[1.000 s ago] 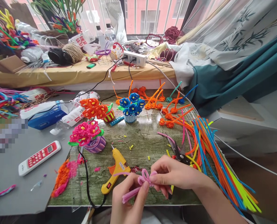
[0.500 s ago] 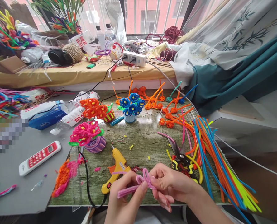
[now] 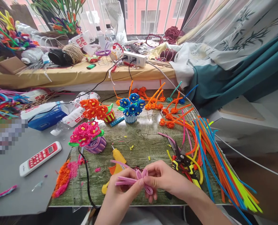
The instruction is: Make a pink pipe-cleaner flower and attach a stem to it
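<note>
Both hands are closing on one small piece of work: the left hand (image 3: 124,190) is pinching it between thumb and fingers, and the right hand (image 3: 163,178) is meeting it thumb-tip first, the two grips narrow and nearly touching. Caught between them, a looped pink fuzzy stem (image 3: 148,189) is sitting right at the fingertips, with loops rising toward twelve o'clock and another drooping toward five. Its straight ends are running out toward nine o'clock over the left hand, while one thin pink strand is poking out toward ten from behind that hand's fingers. I'm not managing to see where the loops are crossing, since the thumbs are covering that spot, and most of the right hand's fingers are curling behind the work. Just past the left hand, toward eleven, a yellow glue gun (image 3: 118,156) is lying with much of its handle hidden by that hand. Toward two, black-bladed cutters (image 3: 181,158) are resting near the right wrist, and a dark shape (image 3: 168,195) is peeping from under the right hand, too covered to make out. Toward ten, pink flowers (image 3: 86,132) are standing in a purple pot (image 3: 97,145); at nine, by the room's edge, a blurred patch (image 3: 5,136) is masking something.
</note>
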Motion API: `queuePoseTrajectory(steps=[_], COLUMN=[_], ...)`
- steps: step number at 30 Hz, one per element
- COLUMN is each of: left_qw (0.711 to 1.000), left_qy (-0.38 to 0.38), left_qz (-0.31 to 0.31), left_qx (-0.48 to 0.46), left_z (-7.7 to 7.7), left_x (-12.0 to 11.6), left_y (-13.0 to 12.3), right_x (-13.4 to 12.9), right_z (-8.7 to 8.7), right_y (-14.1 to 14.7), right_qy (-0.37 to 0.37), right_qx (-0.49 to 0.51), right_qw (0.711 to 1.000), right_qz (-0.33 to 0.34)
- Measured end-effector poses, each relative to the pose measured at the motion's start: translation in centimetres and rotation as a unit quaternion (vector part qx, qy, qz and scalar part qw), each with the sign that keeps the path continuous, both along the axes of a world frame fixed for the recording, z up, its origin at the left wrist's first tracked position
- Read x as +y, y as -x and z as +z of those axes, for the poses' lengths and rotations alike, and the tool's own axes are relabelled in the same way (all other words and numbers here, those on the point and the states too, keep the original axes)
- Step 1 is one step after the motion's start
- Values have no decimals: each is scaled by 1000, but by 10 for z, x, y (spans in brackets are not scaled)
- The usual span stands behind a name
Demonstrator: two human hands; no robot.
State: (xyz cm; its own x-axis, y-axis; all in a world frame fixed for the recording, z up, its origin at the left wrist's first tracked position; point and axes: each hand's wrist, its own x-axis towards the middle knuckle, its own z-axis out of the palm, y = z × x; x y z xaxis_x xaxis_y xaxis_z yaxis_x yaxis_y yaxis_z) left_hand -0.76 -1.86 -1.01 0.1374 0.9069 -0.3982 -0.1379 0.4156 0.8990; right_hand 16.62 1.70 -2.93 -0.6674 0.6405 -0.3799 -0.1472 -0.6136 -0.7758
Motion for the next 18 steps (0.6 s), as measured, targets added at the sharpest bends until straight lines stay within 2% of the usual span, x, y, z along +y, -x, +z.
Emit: queuePoseTrajectory(steps=[5, 10, 12, 16, 18], left_qw=[994, 981, 981, 987, 987], left_qy=[13, -50, -65, -62, -61], left_qz=[100, 185, 181, 145, 140], left_qx=[29, 23, 16, -16, -45], left_z=[-1, 0, -3, -11, -14], left_x=[-7, -11, -12, -12, -12], left_y=[-1, -10, -9, -3, 1], right_x=[-2, -5, -7, -9, -11], right_z=[-1, 0, 1, 2, 2], right_y=[9, 8, 8, 10, 10], right_qy=[20, 45, 48, 31, 20], right_qx=[-22, -25, -7, 33, 38], right_qw=[997, 992, 992, 996, 995], right_qz=[-72, -113, -121, -81, -92])
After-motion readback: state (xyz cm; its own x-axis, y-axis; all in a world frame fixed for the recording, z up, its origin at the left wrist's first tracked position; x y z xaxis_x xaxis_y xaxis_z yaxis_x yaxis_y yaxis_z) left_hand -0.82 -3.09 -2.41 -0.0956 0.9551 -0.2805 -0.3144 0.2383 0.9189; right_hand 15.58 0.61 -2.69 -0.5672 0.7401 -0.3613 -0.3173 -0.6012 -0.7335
